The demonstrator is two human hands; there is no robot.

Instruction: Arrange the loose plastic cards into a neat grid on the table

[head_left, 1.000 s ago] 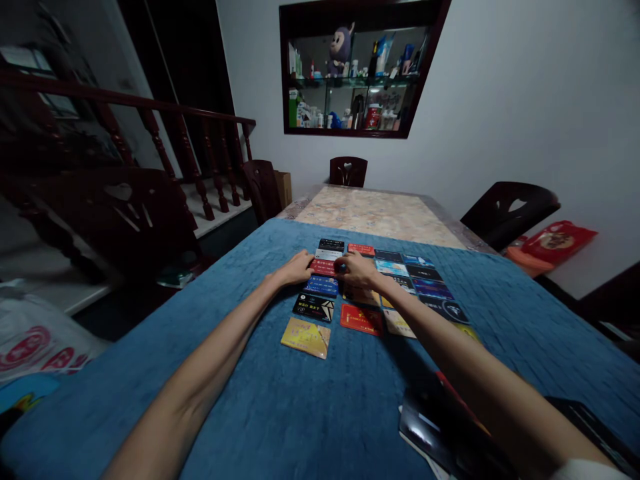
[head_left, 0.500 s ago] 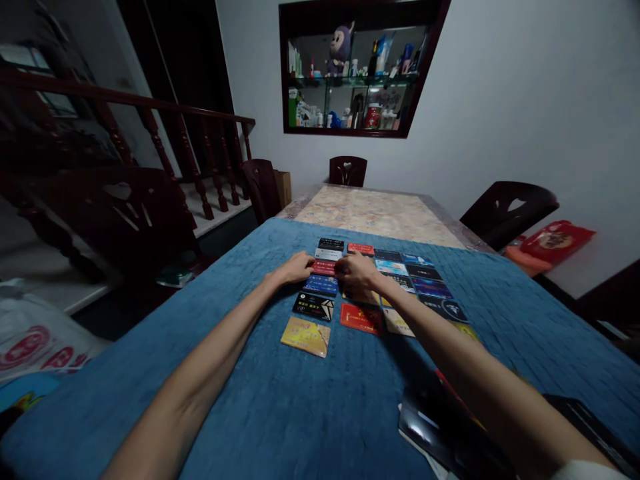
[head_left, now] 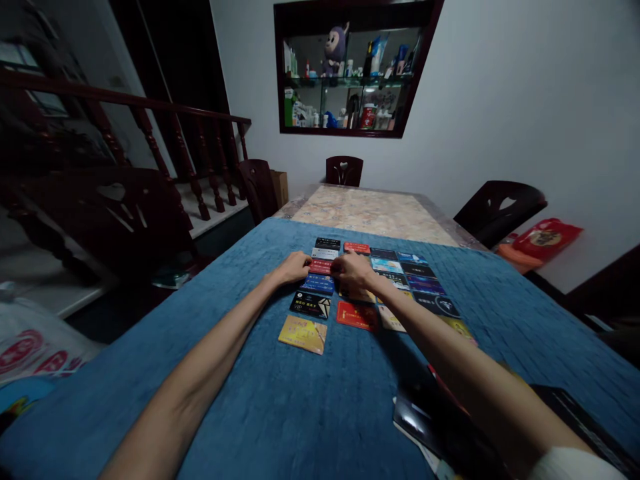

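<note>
My left hand (head_left: 296, 268) has its bent fingers on the left end of a red card (head_left: 320, 267). Its right end is pinched by my right hand (head_left: 353, 271), whose fingers are curled and partly hidden. This card lies in the leftmost column. Above it are a silver card (head_left: 326, 254) and a black card (head_left: 328, 243); below are a blue card (head_left: 319, 285), a black VIP card (head_left: 311, 304) and a gold card (head_left: 303, 334). Under my right hand and forearm, further columns are partly covered, with an orange-red card (head_left: 357, 315) at the bottom of one.
A blue cloth (head_left: 240, 400) covers the near part of the table. Dark glossy items (head_left: 425, 417) lie under my right forearm. Chairs (head_left: 344, 171) stand around the table, and a white plastic bag (head_left: 45, 333) is at the left.
The view has shifted slightly, so the cards and hands sit a little further left. Both hands stay at the two ends of the red card.
</note>
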